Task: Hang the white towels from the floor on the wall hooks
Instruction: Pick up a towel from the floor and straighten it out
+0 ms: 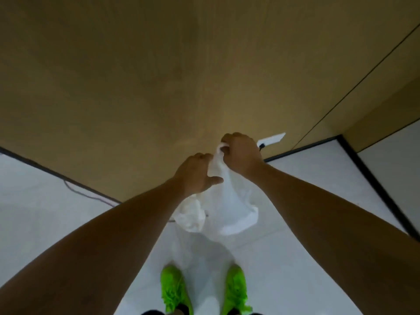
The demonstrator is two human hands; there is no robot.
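Both hands gripped one white towel [223, 201] against the tan wall [136, 87]. The right hand [242, 153] clenched its bunched top; the left hand [195, 176] pinched it just below. The cloth hung above the white floor [45, 212] and green shoes [176, 289].

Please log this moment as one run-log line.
left hand: grips towel | right hand: grips towel top | towel: held against wall | hook: hidden

One head camera (wide-angle) looks forward and down, close over the forearms, facing the wall [159, 76] and floor [45, 212].
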